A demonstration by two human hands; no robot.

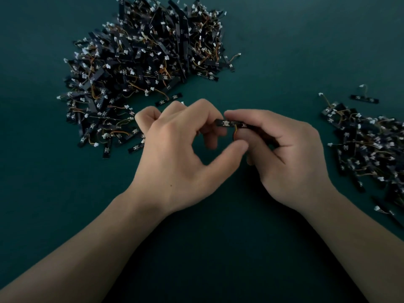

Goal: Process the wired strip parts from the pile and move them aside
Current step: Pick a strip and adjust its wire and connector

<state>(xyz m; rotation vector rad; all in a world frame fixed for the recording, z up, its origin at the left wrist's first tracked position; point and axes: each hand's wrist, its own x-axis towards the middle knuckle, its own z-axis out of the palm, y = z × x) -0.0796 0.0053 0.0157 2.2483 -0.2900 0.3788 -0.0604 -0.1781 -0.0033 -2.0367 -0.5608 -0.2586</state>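
You're mid-way through working one strip [231,124], held above the tabletop [218,248] between the big pile [142,62] and the smaller heap [367,149] on your right. Your right hand [284,158] grips its right end. Your left hand [181,145] curls onto the left end, with the thumb under the orange wire [235,130]. I judge the next move is to finish handling the wire, let go with the left hand, and carry the strip right to the heap.
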